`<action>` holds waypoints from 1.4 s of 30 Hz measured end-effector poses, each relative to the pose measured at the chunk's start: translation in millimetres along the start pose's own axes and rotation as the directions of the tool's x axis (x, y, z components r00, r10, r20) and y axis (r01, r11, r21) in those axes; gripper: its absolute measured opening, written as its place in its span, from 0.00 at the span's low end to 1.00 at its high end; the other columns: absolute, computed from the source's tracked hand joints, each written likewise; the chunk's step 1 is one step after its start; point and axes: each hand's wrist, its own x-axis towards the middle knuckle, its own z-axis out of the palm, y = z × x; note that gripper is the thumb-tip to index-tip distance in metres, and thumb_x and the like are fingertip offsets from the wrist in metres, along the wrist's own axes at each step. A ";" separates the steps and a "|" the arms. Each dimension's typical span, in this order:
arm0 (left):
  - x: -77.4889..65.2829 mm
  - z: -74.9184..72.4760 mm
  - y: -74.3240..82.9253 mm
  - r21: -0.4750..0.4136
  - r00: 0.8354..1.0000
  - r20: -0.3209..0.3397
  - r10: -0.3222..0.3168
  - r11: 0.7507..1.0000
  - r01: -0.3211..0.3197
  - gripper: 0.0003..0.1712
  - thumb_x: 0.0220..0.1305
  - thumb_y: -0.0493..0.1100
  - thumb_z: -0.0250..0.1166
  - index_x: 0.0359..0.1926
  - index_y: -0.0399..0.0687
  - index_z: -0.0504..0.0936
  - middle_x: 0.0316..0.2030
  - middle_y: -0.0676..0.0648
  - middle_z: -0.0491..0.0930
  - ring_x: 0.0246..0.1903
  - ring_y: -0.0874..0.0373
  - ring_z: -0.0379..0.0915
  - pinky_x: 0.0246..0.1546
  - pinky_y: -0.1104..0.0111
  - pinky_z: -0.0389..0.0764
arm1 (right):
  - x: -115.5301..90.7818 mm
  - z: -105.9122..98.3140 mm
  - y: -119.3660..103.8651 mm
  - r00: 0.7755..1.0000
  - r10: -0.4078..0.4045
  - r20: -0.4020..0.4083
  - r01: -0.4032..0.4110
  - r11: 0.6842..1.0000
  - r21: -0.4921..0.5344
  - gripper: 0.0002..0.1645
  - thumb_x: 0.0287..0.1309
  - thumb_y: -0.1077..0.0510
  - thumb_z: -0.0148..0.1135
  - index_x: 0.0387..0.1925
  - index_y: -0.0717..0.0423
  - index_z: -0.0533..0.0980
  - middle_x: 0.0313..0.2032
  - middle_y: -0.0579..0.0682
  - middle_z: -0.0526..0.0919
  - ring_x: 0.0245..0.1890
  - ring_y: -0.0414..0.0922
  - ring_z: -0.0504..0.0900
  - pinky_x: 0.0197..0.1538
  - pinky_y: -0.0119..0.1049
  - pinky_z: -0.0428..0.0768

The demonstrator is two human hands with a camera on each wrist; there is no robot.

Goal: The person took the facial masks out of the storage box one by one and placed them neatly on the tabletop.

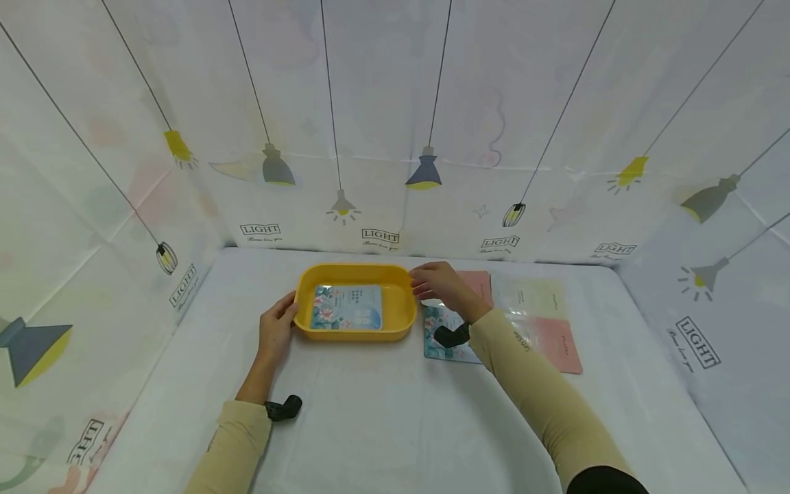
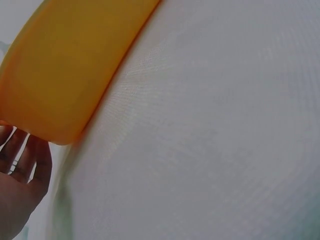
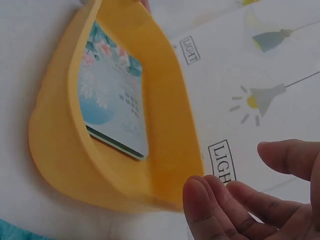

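A yellow plastic basin (image 1: 354, 335) with rounded corners rests on the white table. Inside it lies a flat pale-blue item printed with flowers (image 1: 348, 307), which has a dark lower edge in the right wrist view. My left hand (image 1: 278, 329) is at the basin's left end, its fairly straight fingers (image 2: 41, 160) touching the outer wall. At the right end is my right hand (image 1: 447, 288), fingers loosely bent and thumb (image 3: 285, 156) apart, with nothing between them. Its fingertips come close to the basin's rim.
Under and beside my right forearm lie another blue floral item (image 1: 441, 343), a pink packet (image 1: 478, 283), a pale-yellow packet (image 1: 537, 296) and a second pink packet (image 1: 561, 346). A white cloth backdrop (image 1: 382, 123) with printed lamps rises behind the table and at both sides.
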 end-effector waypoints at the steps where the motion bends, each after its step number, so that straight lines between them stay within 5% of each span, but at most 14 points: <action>1: -0.1 0.0 -0.3 0.004 1.000 0.002 -0.002 1.000 0.002 0.27 0.76 0.49 0.50 0.71 0.48 0.65 0.69 0.46 0.67 0.66 0.53 0.67 0.61 0.69 0.73 | 1.9 3.6 -0.9 1.000 0.005 0.002 -0.005 1.000 -0.003 0.28 0.69 0.52 0.54 0.63 0.64 0.68 0.60 0.64 0.75 0.58 0.59 0.76 0.63 0.47 0.77; 16: -0.6 -1.8 1.1 -0.026 1.000 -0.009 0.012 1.000 -0.012 0.27 0.75 0.50 0.50 0.70 0.48 0.66 0.69 0.46 0.68 0.65 0.51 0.67 0.52 0.82 0.76 | 28.1 59.7 -1.2 0.999 0.048 -0.008 -0.048 0.999 0.014 0.29 0.64 0.53 0.61 0.60 0.67 0.68 0.49 0.61 0.76 0.43 0.52 0.82 0.53 0.42 0.83; 25: 0.7 -1.4 -0.1 -0.083 1.000 0.011 0.021 0.996 -0.020 0.27 0.75 0.46 0.51 0.71 0.45 0.65 0.69 0.41 0.67 0.65 0.49 0.67 0.46 0.86 0.76 | 32.7 82.2 5.1 0.996 0.077 -0.044 -0.083 0.981 -0.175 0.19 0.61 0.53 0.64 0.44 0.66 0.77 0.22 0.48 0.69 0.23 0.44 0.71 0.37 0.36 0.78; 33: 1.9 -0.2 -0.9 -0.078 1.000 0.005 0.015 0.997 -0.015 0.27 0.75 0.47 0.52 0.70 0.45 0.66 0.68 0.42 0.68 0.65 0.49 0.67 0.46 0.87 0.76 | 34.0 92.4 7.7 0.988 0.109 -0.110 -0.129 0.971 -0.200 0.13 0.59 0.58 0.63 0.36 0.67 0.80 0.17 0.46 0.61 0.22 0.46 0.66 0.36 0.38 0.78; 42: 2.3 0.1 -2.6 -0.064 1.000 -0.012 0.028 0.998 -0.029 0.27 0.74 0.48 0.52 0.69 0.44 0.67 0.67 0.42 0.70 0.63 0.50 0.69 0.44 0.87 0.75 | 40.0 95.1 10.8 0.975 0.149 -0.166 -0.172 0.975 -0.137 0.11 0.59 0.61 0.63 0.39 0.67 0.81 0.21 0.51 0.71 0.21 0.46 0.73 0.32 0.34 0.80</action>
